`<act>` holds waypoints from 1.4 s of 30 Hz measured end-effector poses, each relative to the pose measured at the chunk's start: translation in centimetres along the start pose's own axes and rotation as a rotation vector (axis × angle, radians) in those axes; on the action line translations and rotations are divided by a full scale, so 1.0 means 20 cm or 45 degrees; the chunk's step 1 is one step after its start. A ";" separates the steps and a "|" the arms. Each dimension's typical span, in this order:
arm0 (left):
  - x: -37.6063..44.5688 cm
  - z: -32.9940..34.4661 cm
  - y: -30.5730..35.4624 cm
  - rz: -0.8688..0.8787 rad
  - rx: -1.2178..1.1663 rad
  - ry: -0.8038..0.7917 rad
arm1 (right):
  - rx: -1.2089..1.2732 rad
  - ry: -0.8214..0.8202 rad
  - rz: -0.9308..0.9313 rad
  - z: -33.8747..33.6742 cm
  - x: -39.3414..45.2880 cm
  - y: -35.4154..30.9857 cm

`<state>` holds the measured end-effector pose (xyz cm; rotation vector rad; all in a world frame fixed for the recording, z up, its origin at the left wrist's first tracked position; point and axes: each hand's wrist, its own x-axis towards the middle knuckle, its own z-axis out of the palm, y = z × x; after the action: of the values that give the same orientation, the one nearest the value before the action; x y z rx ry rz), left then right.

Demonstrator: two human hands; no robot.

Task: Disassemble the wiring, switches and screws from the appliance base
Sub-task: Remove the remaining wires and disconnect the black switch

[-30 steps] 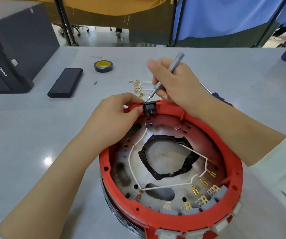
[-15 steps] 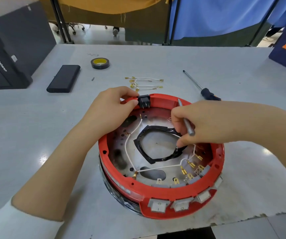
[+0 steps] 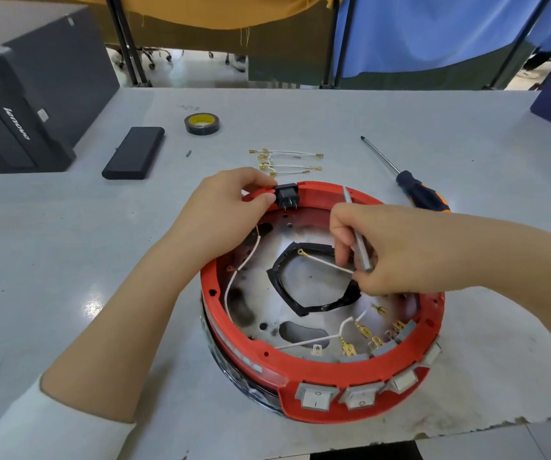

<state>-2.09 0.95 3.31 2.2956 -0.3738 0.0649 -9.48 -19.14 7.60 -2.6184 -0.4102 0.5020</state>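
Appliance base (image 3: 317, 403) sits upside down on the grey table (image 3: 68, 247), near the front edge, red ring up so I can get at the inside. My left hand (image 3: 224, 214) pinches the black switch (image 3: 286, 194) seated in the far rim, thumb and fingers curled on it; I read that as steadying the base and holding the switch ready to push out. My right hand (image 3: 387, 250) hangs over the centre opening, fingers closed on a white wire (image 3: 329, 264) whose ring terminal dangles free at the left end. The thin grey tool (image 3: 357, 240) is tucked in the same hand, parked between the fingers so it need not be put down. A longer white wire (image 3: 234, 277) runs along the left inside wall. More brass spade terminals (image 3: 363, 332) sit loose near the front switches (image 3: 339, 395), which are in the ring and not yet out. Removed wires (image 3: 287, 161) lie in a neat group behind the base, kept apart from the work. The big screwdriver (image 3: 410, 187) lies just right of the rim, within reach. I'd judge wiring partly done, switches pending.
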 end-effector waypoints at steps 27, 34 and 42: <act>-0.06 -0.03 0.05 0.741 -0.152 0.198 | 1.518 0.691 0.175 -0.27 0.10 0.12; -0.05 -0.07 0.06 0.563 -0.536 0.224 | 1.809 0.638 0.059 -0.21 0.10 0.11; 0.00 -0.07 0.09 0.100 -1.430 0.053 | 1.587 0.739 -0.374 -0.11 0.11 -0.05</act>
<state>-2.55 0.81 5.44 1.1693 -0.3497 -0.0512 -6.92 -18.31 9.25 -1.3523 -0.1697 -0.1279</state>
